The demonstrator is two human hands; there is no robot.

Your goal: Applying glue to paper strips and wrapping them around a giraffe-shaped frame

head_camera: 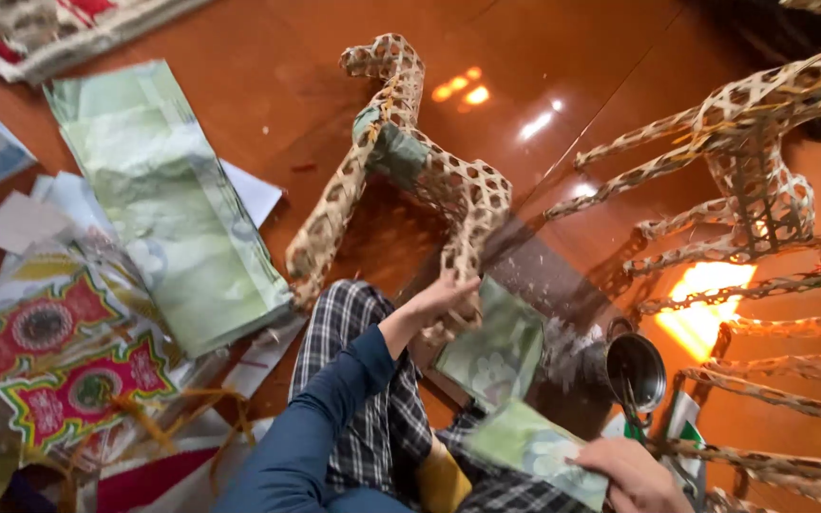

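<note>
A woven bamboo animal frame (401, 171), shaped like a horse, stands on the glossy wooden floor with a patch of green paper stuck at its chest. My left hand (444, 296), in a blue sleeve, grips one rear leg of the frame. Near the bottom edge my right hand (634, 475) holds a piece of pale green printed paper (536, 451). Another green sheet (498, 347) lies on the floor between my hands. My plaid-trousered leg (358, 380) stretches under the left arm.
A stack of green paper sheets (178, 204) lies at the left, with colourful red and green patterned papers (59, 366) beside it. A small metal cup (637, 370) stands near my right hand. More woven bamboo frames (762, 199) fill the right side.
</note>
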